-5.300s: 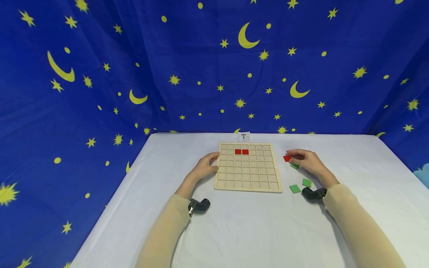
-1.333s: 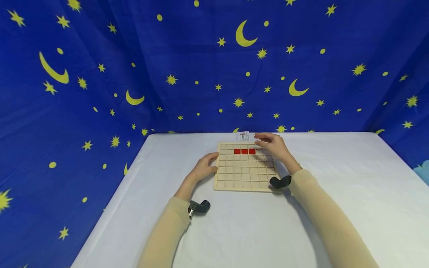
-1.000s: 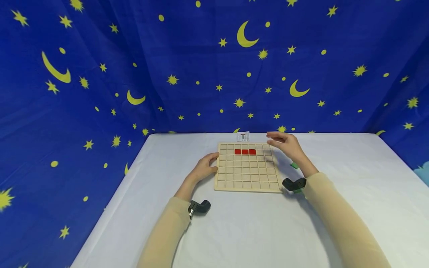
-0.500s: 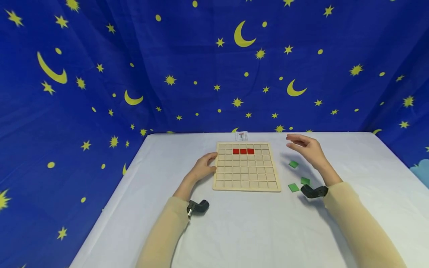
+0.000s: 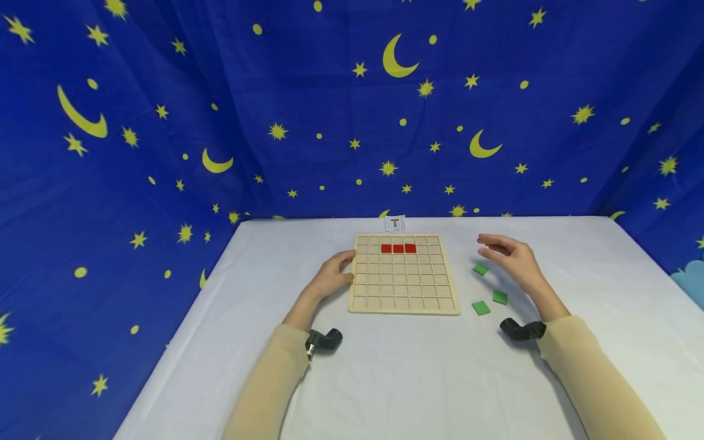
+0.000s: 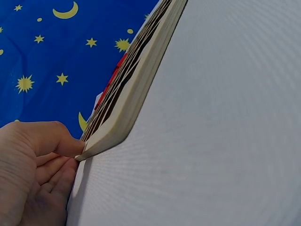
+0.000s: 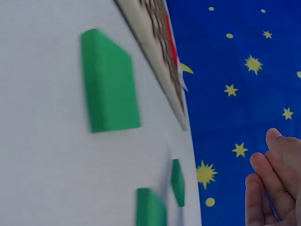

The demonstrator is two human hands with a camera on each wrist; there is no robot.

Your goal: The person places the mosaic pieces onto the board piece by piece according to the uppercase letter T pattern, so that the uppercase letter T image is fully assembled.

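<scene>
From here, I see a smooth, matt, pale square wooden grid board (image 5: 401, 269), matt green square tiles (image 5: 481, 307) and creased blue backdrop cloth (image 5: 324, 79).

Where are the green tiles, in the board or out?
Out: all three green tiles lie on the white table, right of the board.

There are three red tiles (image 5: 398, 249), three green tiles (image 5: 500, 297), one gridded board (image 5: 401, 285) and one printed card (image 5: 395, 223).

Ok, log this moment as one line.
left hand: touching edge of board | right hand: holding nothing, near green tiles | red tiles: three on board | green tiles: three, off board
</scene>
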